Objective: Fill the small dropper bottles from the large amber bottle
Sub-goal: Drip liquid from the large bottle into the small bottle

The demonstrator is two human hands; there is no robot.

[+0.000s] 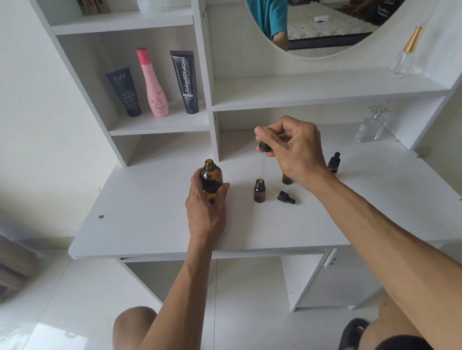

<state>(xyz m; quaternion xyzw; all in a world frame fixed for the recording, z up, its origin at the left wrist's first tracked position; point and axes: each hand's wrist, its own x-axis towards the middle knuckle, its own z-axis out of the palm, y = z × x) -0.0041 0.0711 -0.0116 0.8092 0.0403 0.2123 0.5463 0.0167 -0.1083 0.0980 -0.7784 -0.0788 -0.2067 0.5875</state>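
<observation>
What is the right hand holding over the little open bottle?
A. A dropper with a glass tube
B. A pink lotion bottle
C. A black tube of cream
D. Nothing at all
A: the right hand pinches a dropper by its black cap, its clear glass tube pointing down into the mouth of the small open bottle.

You work in bright, even daylight that washes the white desk (145, 232) pale. Soft, faint shadows lie under your hands. Glare shines on the glossy floor (43, 339) at lower left. The wide lens bends the shelf (164, 125) uprights outward toward the edges. The curtain (0, 264) at far left looks blurred; the center stays sharp.
</observation>
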